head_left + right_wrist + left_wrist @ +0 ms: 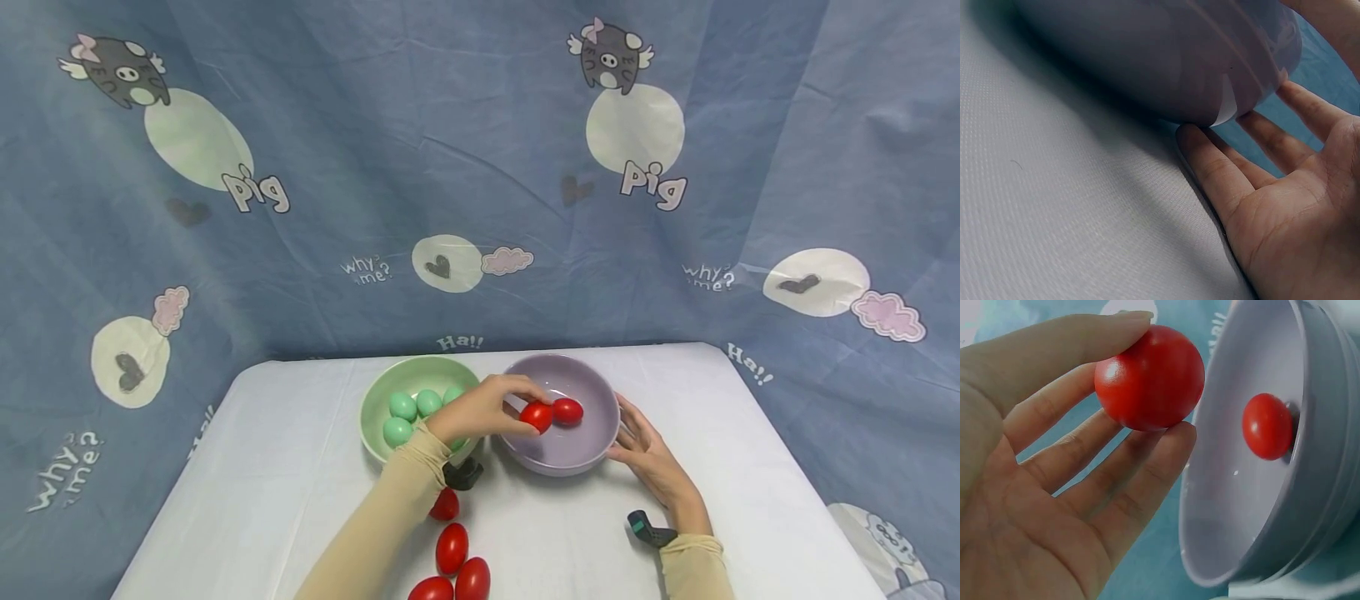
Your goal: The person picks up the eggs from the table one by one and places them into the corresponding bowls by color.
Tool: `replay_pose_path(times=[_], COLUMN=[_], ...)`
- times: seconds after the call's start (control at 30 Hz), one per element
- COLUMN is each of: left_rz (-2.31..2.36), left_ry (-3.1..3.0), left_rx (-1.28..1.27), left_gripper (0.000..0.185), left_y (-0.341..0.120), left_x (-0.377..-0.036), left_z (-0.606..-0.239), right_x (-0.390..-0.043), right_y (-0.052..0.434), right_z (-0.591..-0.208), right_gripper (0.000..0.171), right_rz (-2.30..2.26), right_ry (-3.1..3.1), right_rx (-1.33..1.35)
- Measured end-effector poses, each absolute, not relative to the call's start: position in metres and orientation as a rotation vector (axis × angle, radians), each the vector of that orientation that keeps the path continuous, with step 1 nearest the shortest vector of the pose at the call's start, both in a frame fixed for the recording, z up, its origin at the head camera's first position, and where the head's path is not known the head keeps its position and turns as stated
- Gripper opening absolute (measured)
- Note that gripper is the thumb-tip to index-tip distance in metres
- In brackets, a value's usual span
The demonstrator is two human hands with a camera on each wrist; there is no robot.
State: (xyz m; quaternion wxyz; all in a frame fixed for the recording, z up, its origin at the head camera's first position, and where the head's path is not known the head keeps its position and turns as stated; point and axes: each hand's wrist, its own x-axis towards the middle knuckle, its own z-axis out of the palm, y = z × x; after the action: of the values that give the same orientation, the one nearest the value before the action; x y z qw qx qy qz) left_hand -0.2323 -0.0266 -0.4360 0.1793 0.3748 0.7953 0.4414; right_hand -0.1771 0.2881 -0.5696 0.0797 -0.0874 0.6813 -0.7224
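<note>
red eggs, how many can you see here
6: one pinched in the left hand over the purple bowl, one lying in that bowl, four on the table near the left forearm; others may be hidden.

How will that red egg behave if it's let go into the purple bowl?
The egg looks smooth, glossy and rounded, so it could slip from the left hand and would likely roll down the bowl toward the other egg.

Makeshift recording setup: pig-print blue sheet backdrop (480,167) behind a white-covered table (247,467).
</note>
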Motion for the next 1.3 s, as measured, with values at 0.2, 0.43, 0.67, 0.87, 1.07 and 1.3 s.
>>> replay_pose_path(times=[0.2,0.43,0.67,0.87,1.07,1.3], left_rz=[1.073,0.961,0.870,0.842,0.774,0.700], left_ry=[2.288,2.308,2.347,2.338,2.349,2.371], left_rx=[1.153,1.220,1.166,1.113,1.065,1.022], left_gripper=[0.046,0.043,0.041,0.039,0.039,0.037], left_y=[-0.002,0.023,0.041,0.051,0.061,0.073], left_x=[-0.240,-0.254,-0.271,-0.281,-0.280,-0.280], left_z=[-0.440,-0.440,-0.446,-0.457,-0.459,-0.460], right_x=[-0.177,-0.176,-0.176,-0.176,-0.177,-0.177], right_y=[0.290,0.292,0.292,0.291,0.290,0.289], right_z=[-0.571,-0.573,-0.572,-0.571,-0.570,-0.569], right_gripper=[0.099,0.098,0.098,0.097,0.097,0.097], right_rz=[-2.166,-2.172,-2.173,-2.168,-2.164,-2.180], right_ry=[2.018,1.999,1.988,1.985,1.983,1.966], right_rx=[-0.270,-0.290,-0.294,-0.286,-0.288,-0.305])
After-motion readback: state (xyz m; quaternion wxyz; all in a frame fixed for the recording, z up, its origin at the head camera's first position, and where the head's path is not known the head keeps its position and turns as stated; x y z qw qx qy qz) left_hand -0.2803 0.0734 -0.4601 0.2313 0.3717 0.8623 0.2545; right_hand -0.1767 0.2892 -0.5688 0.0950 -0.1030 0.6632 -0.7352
